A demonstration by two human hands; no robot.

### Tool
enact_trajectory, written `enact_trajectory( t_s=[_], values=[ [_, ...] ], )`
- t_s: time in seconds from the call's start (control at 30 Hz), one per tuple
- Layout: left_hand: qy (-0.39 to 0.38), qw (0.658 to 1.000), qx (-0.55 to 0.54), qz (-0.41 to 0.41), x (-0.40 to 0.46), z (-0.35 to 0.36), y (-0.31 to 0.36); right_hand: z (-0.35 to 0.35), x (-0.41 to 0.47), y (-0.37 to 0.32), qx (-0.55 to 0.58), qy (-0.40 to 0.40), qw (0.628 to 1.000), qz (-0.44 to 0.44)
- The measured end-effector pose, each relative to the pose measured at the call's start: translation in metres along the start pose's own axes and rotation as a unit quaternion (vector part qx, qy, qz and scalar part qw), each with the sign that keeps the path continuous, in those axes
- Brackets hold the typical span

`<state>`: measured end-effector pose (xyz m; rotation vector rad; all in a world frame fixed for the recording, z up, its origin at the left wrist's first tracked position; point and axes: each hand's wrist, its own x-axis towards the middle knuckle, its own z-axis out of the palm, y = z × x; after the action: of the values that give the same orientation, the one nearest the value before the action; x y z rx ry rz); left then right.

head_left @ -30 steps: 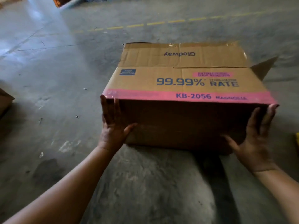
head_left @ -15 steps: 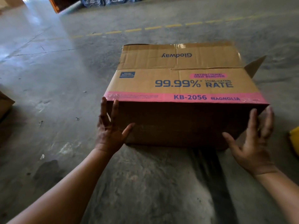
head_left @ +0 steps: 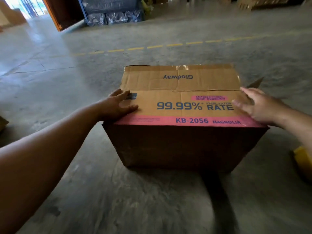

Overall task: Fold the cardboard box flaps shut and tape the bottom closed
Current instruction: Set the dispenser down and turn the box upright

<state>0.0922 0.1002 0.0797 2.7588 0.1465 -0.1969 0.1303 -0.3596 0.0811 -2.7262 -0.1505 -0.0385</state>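
Note:
A brown cardboard box (head_left: pixel 184 146) with a pink band and blue print stands on the concrete floor in front of me. Its two long flaps lie folded flat on top and meet at a seam (head_left: pixel 207 90) across the middle. A small side flap (head_left: pixel 255 83) sticks up at the far right corner. My left hand (head_left: pixel 118 105) rests flat on the near flap's left end, fingers spread. At the near flap's right end my right hand (head_left: pixel 256 105) lies flat, blurred. Neither hand holds anything. No tape is visible.
A yellow object (head_left: pixel 303 159) lies on the floor at the right edge. Another cardboard piece (head_left: pixel 2 124) pokes in at the left edge. Far back stand an orange-framed rack (head_left: pixel 57 14) and wrapped bundles (head_left: pixel 114 17). A dashed yellow line (head_left: pixel 152 46) crosses the floor.
Both hands rose from the box's near side wall onto the top flap. My view lifted and moved closer, so more of the background shows.

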Motion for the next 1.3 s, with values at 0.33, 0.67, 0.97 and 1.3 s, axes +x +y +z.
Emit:
enact_trajectory(
  t_s=[0.33, 0.67, 0.97, 1.3],
  values=[
    [-0.005, 0.998, -0.049, 0.038, 0.006, 0.005, -0.011, 0.01, 0.006, -0.003, 0.031, -0.095, 0.995, -0.009],
    [0.249, 0.955, -0.05, 0.156, -0.025, 0.007, -0.002, 0.0, -0.024, -0.008, 0.029, 0.134, 0.983, -0.12],
    [0.268, 0.953, -0.085, 0.116, -0.066, 0.123, -0.02, 0.085, -0.058, 0.027, -0.001, 0.189, 0.97, -0.151],
    [0.26, 0.958, -0.079, 0.086, -0.098, 0.211, -0.037, 0.18, -0.091, 0.072, 0.026, 0.112, 0.993, -0.032]
  ],
)
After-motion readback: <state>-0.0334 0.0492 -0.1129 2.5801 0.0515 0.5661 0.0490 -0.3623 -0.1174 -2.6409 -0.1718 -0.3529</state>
